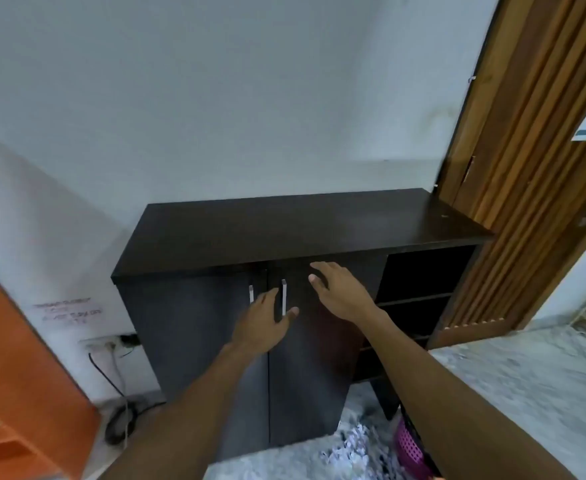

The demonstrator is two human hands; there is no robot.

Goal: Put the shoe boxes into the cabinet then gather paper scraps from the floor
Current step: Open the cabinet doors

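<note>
Both hands are stretched out at the dark cabinet, whose two doors stand closed. This reads as reaching to open it, the step that must come before any box goes in. The left hand hovers over the seam between the doors, its fingers straight and apart. Its fingertips lie between the left handle and the right handle, with the thumb just past the right one. It curls round neither, so no pull looks begun. The right hand is spread flat before the upper part of the right door, fingers apart and holding nothing. Whether the palm touches the panel I cannot tell. It may be there to steady the door or press it. No shoe boxes are in view, so they must lie outside this frame. The paper scraps lie on the floor just before the cabinet's foot, beside a pink basket, not yet gathered. Open shelves fill the cabinet's right end.
</note>
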